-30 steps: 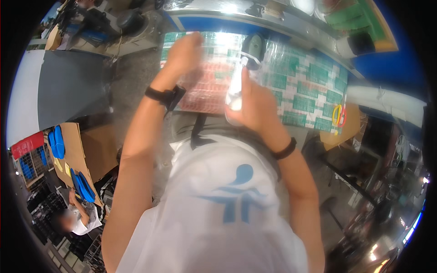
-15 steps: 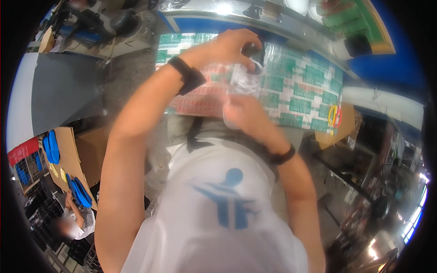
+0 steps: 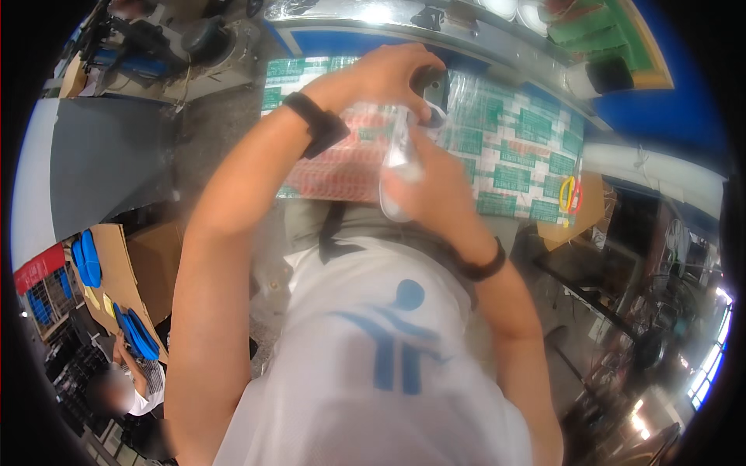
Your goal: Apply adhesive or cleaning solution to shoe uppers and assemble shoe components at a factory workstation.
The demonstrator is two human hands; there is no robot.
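A white shoe (image 3: 394, 203) lies over the table, its light toe toward me and its dark collar (image 3: 435, 89) at the far end. My left hand (image 3: 392, 74) is closed round the far end, thumb and fingers curled at the opening. Over the shoe's middle lies my right hand (image 3: 435, 182), one finger stretched along the upper and the others bent against its side. Motion blurs those fingertips, and the hand hides much of the upper. Both wrists wear dark bands.
Clear wrap covers a green, white and red printed tabletop (image 3: 513, 147). Yellow-and-red scissors (image 3: 571, 194) lie at its right edge. Beyond runs a metal-edged blue conveyor (image 3: 334, 40). A green rack (image 3: 602, 35) stands far right. At lower left are blue curved pieces (image 3: 136, 330) and another person (image 3: 140, 384).
My right hand has slid slightly away from me along the shoe, and one finger now reaches up the upper. My left hand keeps its hold at the far end.
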